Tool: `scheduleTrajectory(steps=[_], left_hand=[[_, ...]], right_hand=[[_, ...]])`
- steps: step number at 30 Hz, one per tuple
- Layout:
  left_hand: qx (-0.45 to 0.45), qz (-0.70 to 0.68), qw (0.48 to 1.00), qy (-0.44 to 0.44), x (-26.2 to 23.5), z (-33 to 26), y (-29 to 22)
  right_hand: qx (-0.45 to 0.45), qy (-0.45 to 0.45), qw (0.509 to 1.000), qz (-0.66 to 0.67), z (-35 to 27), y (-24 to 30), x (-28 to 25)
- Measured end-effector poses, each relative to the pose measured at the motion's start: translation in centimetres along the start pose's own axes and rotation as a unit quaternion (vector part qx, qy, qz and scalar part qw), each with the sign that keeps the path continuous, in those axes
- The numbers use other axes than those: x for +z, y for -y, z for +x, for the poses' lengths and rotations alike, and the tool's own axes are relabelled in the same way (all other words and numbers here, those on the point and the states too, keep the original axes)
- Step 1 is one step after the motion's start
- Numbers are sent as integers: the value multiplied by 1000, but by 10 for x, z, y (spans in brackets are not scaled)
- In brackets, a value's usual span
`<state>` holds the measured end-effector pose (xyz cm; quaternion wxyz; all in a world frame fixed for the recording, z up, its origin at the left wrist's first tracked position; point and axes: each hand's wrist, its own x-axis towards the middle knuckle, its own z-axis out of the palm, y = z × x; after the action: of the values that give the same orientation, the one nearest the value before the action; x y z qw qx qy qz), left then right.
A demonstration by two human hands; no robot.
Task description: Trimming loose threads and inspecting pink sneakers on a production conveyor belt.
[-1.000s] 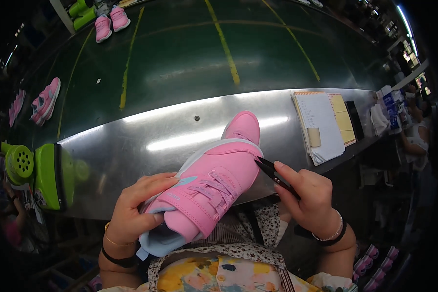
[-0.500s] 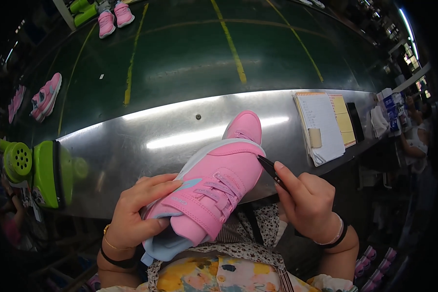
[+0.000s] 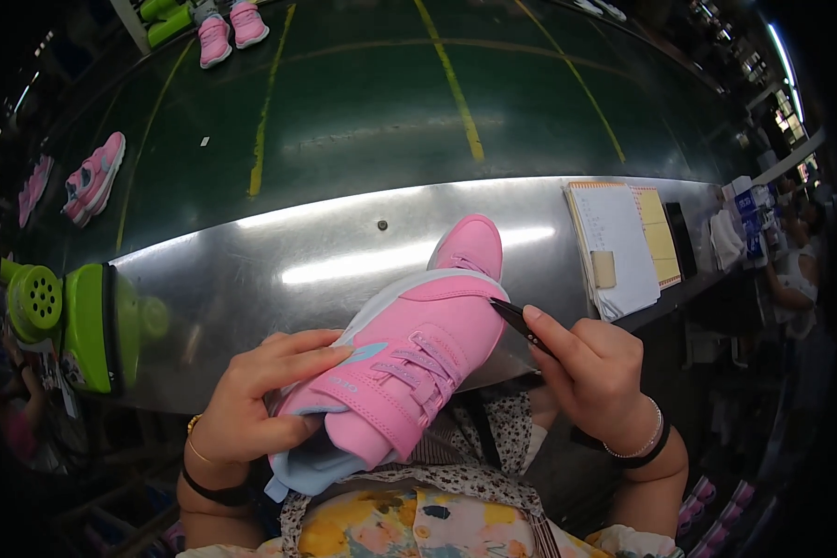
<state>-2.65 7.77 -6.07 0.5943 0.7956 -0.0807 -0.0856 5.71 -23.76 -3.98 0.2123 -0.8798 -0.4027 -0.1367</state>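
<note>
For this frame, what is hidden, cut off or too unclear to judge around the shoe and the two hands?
- Head view: the sole of the pink shoe faces away, so it is unseen.
- The left hand covers the shoe's heel side.
- The dark tool runs into the right hand, so its full shape and kind cannot be told.
- The green device is bent at the left rim, so its kind is unclear.
- The pads are too small to read.

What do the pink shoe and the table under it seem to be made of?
Shoe: pink upper looks like matte synthetic leather, smooth with stitched straps; the pale blue lining looks like soft fabric. Table: probably steel sheet, grey and brushed, since it mirrors the lamps as bright streaks.
</note>
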Motion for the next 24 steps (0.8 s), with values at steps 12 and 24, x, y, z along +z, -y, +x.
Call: scheduleTrajectory(steps=[12,24], left_hand=[[16,15,999,44,-9,8,-7],[-40,-68,996,44,-7,10,-3]], right_hand=[[-58,28,998,10,11,-16,-5],[131,-8,952,277,19,-47,25]])
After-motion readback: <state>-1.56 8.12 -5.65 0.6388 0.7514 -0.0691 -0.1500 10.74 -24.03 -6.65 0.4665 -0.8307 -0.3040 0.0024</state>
